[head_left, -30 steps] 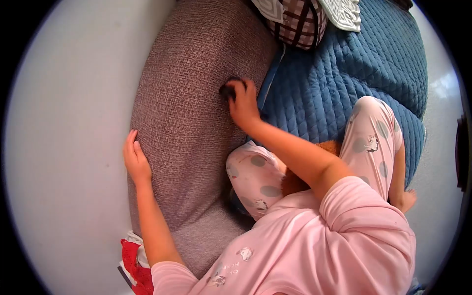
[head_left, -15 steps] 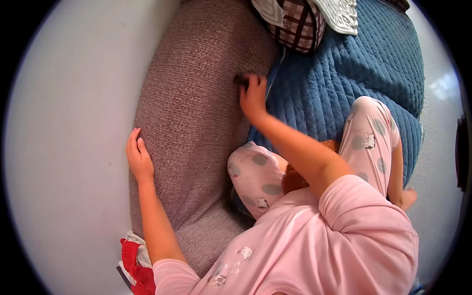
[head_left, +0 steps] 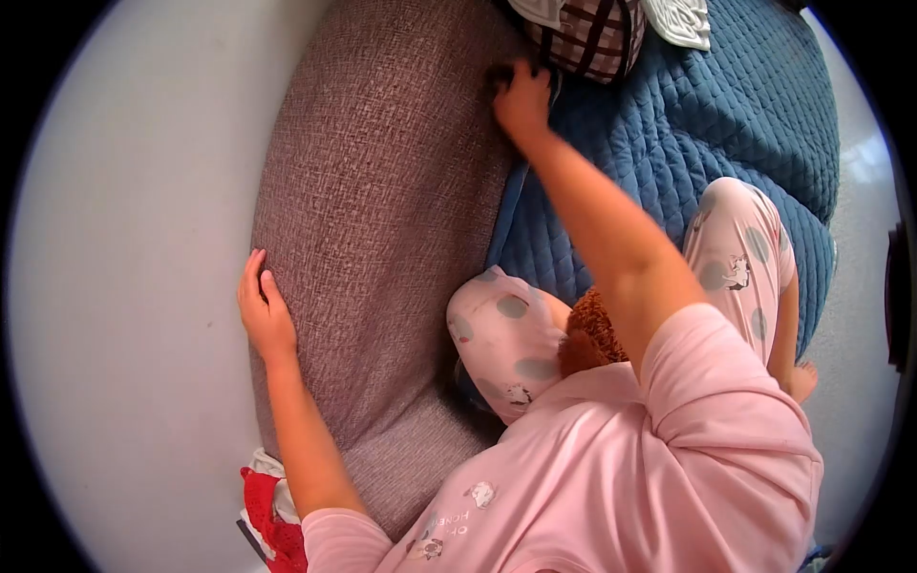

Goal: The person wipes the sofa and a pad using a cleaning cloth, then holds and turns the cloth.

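Showing shirt [head_left: 611,468] print "OH", then roughly "HONE…", rest unclear; dark object [head_left: 499,74] at curled fingertips of right hand [head_left: 523,100], against brown woven cover [head_left: 373,181], near plaid bag [head_left: 590,43]; left hand [head_left: 267,315] at outer edge, fingers nearly together, thumb apart; open fabric between hands; blue quilt [head_left: 755,124] alongside.
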Demonstrator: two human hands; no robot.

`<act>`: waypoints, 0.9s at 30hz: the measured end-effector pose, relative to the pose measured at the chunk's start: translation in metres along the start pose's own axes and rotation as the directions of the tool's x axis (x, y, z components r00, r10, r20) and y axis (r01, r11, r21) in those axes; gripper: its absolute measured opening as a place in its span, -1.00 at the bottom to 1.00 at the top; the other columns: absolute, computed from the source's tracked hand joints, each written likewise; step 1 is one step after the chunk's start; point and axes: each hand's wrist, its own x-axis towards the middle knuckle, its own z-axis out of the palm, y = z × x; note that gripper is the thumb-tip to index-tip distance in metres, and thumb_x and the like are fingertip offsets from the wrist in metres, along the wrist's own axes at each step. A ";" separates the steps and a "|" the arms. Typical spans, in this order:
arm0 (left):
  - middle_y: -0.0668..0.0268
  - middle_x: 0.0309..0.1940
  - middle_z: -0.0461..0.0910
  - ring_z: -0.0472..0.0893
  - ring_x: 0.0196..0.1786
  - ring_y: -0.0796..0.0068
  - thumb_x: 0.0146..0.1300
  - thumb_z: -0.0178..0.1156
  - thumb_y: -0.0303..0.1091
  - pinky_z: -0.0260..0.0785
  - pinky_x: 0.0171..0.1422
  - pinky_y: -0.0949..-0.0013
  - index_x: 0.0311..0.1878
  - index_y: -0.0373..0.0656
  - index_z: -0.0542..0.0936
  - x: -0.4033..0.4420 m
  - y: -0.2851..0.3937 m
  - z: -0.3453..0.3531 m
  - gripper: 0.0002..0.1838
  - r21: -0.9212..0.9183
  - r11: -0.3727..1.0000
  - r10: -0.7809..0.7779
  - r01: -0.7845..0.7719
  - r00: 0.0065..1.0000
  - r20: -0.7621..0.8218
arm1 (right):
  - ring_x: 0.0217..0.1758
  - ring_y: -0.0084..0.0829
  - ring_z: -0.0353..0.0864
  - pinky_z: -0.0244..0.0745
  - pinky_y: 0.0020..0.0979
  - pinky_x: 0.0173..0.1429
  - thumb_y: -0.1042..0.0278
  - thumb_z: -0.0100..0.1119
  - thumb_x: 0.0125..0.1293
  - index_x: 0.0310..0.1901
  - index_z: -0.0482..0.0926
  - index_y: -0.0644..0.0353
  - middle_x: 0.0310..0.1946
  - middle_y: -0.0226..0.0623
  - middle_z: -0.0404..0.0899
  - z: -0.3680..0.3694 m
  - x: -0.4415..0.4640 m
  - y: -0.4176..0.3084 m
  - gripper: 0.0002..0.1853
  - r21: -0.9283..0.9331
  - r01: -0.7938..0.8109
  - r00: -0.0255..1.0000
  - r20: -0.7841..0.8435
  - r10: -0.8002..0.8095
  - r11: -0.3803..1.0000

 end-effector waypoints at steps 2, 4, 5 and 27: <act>0.22 0.38 0.60 0.50 0.46 0.18 0.64 -0.03 -0.28 0.27 0.58 0.16 0.35 -0.12 0.61 0.003 -0.003 0.001 -0.62 -0.012 1.000 0.006 -0.006 1.000 0.002 | 0.21 0.42 0.45 0.46 0.16 0.31 0.39 0.32 0.37 0.26 0.49 0.15 0.21 0.39 0.35 -0.013 0.019 -0.002 -0.55 0.005 -0.024 0.999 0.021 0.024 1.000; 0.22 0.39 0.58 0.48 0.47 0.16 0.63 -0.03 -0.27 0.25 0.60 0.13 0.35 -0.11 0.61 0.000 -0.003 0.000 -0.62 -0.032 0.999 0.003 -0.003 1.000 -0.005 | 0.20 0.41 0.46 0.47 0.15 0.31 0.38 0.31 0.38 0.27 0.50 0.11 0.21 0.39 0.35 -0.014 0.018 -0.007 -0.55 0.007 -0.034 0.998 0.045 0.033 0.999; 0.23 0.39 0.59 0.48 0.47 0.15 0.63 -0.03 -0.28 0.25 0.60 0.13 0.34 -0.11 0.61 0.000 -0.001 0.000 -0.62 -0.024 1.000 -0.003 0.003 1.000 -0.003 | 0.19 0.39 0.47 0.47 0.13 0.31 0.41 0.31 0.36 0.25 0.51 0.08 0.20 0.37 0.36 -0.013 0.005 -0.010 -0.57 0.026 -0.011 1.000 0.015 0.010 1.000; 0.21 0.40 0.56 0.46 0.48 0.16 0.62 -0.01 -0.30 0.26 0.59 0.13 0.34 -0.13 0.60 0.001 0.000 0.000 -0.63 -0.062 0.998 -0.013 0.014 1.000 0.011 | 0.33 0.47 0.41 0.47 0.19 0.33 0.27 0.32 0.36 0.28 0.59 -0.02 0.31 0.44 0.29 0.014 0.049 0.025 -0.55 0.239 -0.142 0.985 -0.065 0.162 0.961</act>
